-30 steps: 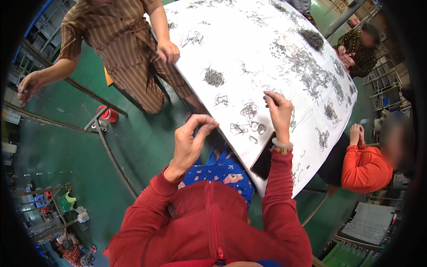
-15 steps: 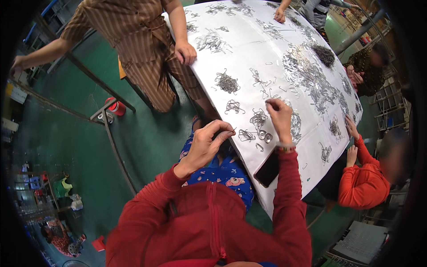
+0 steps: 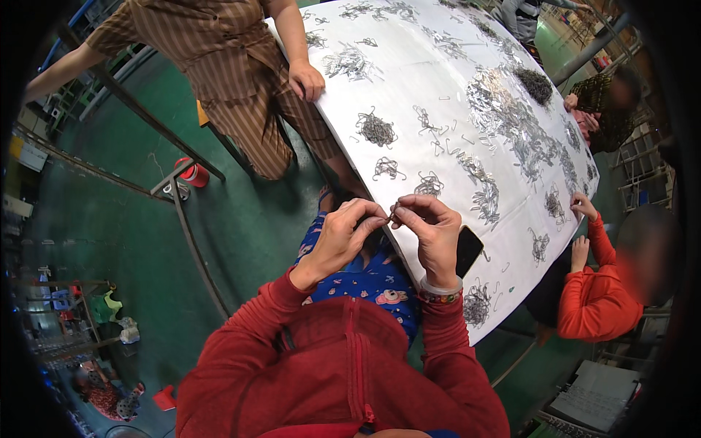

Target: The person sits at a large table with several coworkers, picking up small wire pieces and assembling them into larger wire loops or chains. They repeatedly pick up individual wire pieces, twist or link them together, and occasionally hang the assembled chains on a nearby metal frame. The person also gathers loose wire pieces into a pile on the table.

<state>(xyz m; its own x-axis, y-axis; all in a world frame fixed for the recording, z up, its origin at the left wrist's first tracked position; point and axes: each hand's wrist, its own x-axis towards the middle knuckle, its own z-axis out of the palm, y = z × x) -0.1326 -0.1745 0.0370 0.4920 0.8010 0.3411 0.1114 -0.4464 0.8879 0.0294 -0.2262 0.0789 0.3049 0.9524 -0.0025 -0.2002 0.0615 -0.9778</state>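
My left hand (image 3: 340,235) and my right hand (image 3: 432,237) meet over the near left edge of the white table (image 3: 427,102). Thumb and forefinger are pinched together on each. A tiny dark metal piece (image 3: 393,217) shows at the right fingertips, touching or almost touching the left ones; its shape is too small to make out. Whatever sits within the left pinch is hidden. Just beyond my right hand lies a small pile of bent wire hooks (image 3: 430,184). A black phone (image 3: 467,252) lies beside the right wrist, partly covered by the hand.
More hook piles (image 3: 377,131) dot the tabletop, one (image 3: 478,303) beside my right forearm. Shiny flat metal strips (image 3: 511,124) spread across the middle, near a dark heap (image 3: 537,87). A person in stripes (image 3: 237,80) stands at left; one in red (image 3: 602,292) works at right.
My right hand has come back from above the hook piles toward the edge, and its fingertips now meet the left hand's. My left hand has stayed almost in place, still pinched.
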